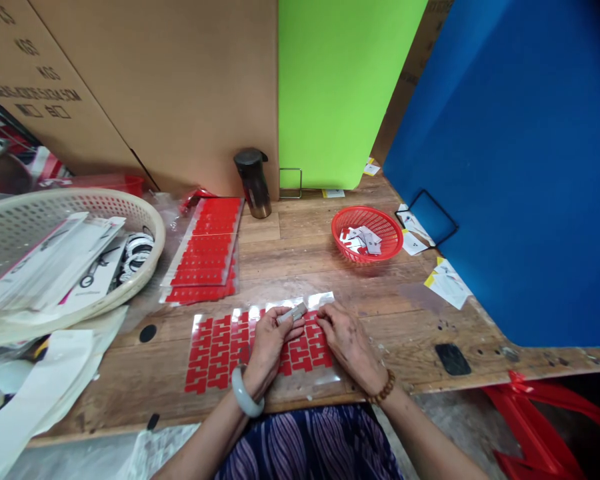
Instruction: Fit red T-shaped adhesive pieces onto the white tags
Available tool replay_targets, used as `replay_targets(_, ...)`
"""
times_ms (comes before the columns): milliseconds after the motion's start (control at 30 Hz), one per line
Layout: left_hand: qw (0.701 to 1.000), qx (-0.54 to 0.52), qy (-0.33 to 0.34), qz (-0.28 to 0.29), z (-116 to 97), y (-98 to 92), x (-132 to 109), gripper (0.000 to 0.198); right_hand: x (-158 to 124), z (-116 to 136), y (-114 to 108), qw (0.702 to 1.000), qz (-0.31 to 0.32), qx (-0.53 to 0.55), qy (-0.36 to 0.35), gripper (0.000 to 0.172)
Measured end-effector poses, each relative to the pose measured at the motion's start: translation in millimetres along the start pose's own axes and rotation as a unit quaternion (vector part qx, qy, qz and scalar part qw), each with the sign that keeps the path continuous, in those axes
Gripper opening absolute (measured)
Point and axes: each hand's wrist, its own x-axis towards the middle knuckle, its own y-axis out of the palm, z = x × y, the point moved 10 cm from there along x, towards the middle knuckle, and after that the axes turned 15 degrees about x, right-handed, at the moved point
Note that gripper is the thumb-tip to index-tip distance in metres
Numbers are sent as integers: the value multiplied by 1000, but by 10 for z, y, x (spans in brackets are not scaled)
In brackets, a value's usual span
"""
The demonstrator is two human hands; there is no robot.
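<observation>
A clear sheet of red T-shaped stickers (215, 347) lies flat on the wooden table (300, 260) in front of me. My left hand (270, 337) rests on the sheet with its fingers closed on a small grey flat piece (293, 313). My right hand (345, 337) lies on the sheet's right end, fingers bent and fingertips pressed on a sticker beside that piece. A pale bangle circles my left wrist and a bead bracelet my right.
A stack of more red sticker sheets (207, 250) lies behind. A red basket (366, 233) holds small white pieces. A cream basket (65, 257) with white packets sits left. A dark flask (253, 181) stands by cardboard, green and blue panels.
</observation>
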Motion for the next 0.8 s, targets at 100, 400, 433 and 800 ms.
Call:
replay_targets(100,1000,-2,4,3,-9,20,24,18,42,-32,27,1000,16,1,10,12)
replay_targets(400,1000,-15,-1,8,27,13,43,18,-130,32,21,996,-42,54,-56,25)
replay_targets(433,1000,-12,3,9,21,18,39,17,-133,27,24,996,-46,58,-53,25)
replay_targets(800,1000,-18,2,-6,34,16,7,18,-120,38,-6,992,-38,113,-36,16)
